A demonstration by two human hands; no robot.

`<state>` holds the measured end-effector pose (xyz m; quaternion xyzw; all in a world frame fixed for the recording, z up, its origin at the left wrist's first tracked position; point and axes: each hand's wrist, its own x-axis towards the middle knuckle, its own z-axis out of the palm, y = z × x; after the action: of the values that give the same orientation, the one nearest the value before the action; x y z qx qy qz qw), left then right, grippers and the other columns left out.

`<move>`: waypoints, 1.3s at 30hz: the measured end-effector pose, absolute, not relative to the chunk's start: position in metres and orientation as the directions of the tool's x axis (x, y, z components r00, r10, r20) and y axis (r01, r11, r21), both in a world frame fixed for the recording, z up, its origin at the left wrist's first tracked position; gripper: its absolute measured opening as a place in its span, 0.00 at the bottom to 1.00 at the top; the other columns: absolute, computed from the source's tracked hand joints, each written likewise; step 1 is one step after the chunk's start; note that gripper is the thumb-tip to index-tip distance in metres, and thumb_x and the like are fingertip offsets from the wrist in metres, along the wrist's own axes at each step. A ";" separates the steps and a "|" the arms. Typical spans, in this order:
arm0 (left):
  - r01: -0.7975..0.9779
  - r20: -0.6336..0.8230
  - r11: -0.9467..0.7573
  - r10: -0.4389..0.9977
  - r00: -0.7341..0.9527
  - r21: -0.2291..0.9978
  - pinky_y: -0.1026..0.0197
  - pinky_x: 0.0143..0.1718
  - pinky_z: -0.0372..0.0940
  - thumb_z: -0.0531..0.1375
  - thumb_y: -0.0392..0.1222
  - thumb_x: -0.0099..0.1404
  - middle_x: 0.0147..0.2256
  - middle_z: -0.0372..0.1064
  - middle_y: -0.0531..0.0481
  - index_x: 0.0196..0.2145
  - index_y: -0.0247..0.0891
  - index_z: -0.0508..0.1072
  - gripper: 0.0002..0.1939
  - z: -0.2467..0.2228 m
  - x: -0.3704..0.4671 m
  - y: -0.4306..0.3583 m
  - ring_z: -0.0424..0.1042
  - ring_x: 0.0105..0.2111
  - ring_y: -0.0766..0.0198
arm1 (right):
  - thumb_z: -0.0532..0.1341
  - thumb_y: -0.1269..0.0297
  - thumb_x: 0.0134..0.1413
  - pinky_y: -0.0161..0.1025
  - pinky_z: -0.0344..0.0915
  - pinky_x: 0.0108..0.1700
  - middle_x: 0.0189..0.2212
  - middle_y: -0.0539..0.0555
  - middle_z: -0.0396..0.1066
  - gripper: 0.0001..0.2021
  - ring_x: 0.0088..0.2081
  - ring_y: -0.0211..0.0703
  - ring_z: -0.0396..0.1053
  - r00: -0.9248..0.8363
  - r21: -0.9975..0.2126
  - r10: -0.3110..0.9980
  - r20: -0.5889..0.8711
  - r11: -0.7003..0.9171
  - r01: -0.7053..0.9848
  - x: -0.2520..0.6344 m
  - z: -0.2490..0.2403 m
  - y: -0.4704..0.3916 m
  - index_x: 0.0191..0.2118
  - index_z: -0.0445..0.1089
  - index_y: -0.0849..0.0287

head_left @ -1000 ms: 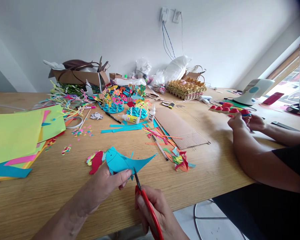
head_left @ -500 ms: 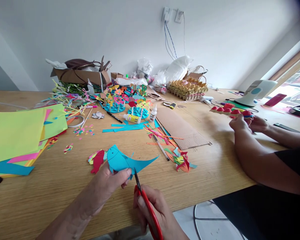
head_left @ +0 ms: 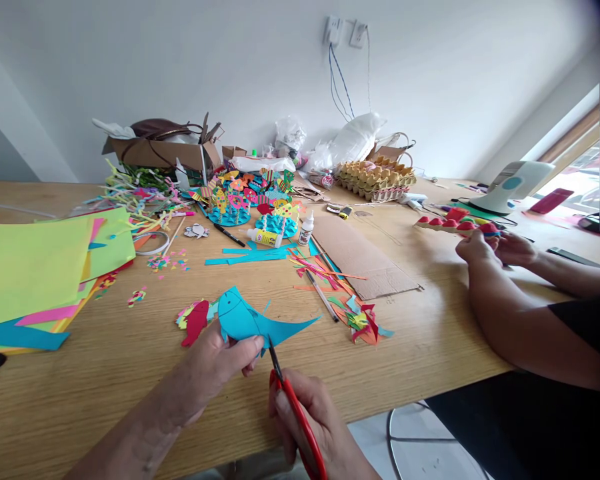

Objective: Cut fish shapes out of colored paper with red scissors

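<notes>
Between its thumb and fingers, my left hand [head_left: 230, 357] pinches a blue paper fish [head_left: 241, 319] with a drawn eye and a long strip trailing right. My right hand [head_left: 307, 407] is closed round the red handles of scissors [head_left: 300, 423]. The dark blades meet the lower edge of the blue paper, just right of my left thumb. A red paper fish [head_left: 197, 323] lies on the table left of the blue one, over other cut paper shapes. Paper scraps [head_left: 363, 321] lie to the right.
Coloured sheets [head_left: 33, 267] lie at the left, decorated fish models [head_left: 235, 200] at the back. Near them are a glue bottle [head_left: 306, 229], a cardboard sheet [head_left: 363, 257] and egg trays [head_left: 375, 179]. On the right, another person's hands [head_left: 490, 248] hold a red-painted carton strip [head_left: 450, 225].
The blue fish has shifted and turned slightly to the right in my left hand. My right hand and scissors have barely moved. The other person's carton strip has moved a little left.
</notes>
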<state>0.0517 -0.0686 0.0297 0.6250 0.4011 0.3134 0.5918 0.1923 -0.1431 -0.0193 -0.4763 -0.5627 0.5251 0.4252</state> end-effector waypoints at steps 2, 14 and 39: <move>0.135 -0.091 0.027 0.863 0.497 0.990 0.64 0.24 0.59 0.53 0.41 0.54 0.18 0.58 0.57 0.18 0.40 0.60 0.09 0.030 0.051 -0.067 0.59 0.21 0.68 | 0.48 0.41 0.55 0.31 0.46 0.20 0.14 0.44 0.50 0.25 0.16 0.30 0.48 -0.186 -0.996 0.982 -0.023 -0.007 0.087 0.192 -0.019 -0.143 0.20 0.53 0.58; 0.127 -0.106 0.043 0.829 0.549 0.991 0.65 0.24 0.59 0.54 0.41 0.54 0.18 0.59 0.57 0.18 0.39 0.60 0.10 0.028 0.047 -0.064 0.59 0.22 0.68 | 0.48 0.37 0.52 0.29 0.44 0.17 0.13 0.43 0.47 0.27 0.16 0.30 0.46 -0.207 -0.996 0.976 -0.066 -0.053 0.066 0.192 -0.019 -0.145 0.20 0.53 0.58; 0.188 -0.191 0.096 0.783 0.592 0.977 0.66 0.24 0.58 0.56 0.43 0.54 0.20 0.58 0.59 0.22 0.40 0.61 0.08 0.034 0.040 -0.056 0.58 0.21 0.69 | 0.47 0.43 0.57 0.31 0.45 0.20 0.15 0.44 0.45 0.24 0.20 0.33 0.46 -0.194 -0.980 0.978 -0.072 -0.033 0.197 0.199 -0.018 -0.147 0.19 0.51 0.57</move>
<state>0.0404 -0.0561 0.0343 0.6300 0.3854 0.2353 0.6319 0.1991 -0.1469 -0.0184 -0.5062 -0.5806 0.5100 0.3830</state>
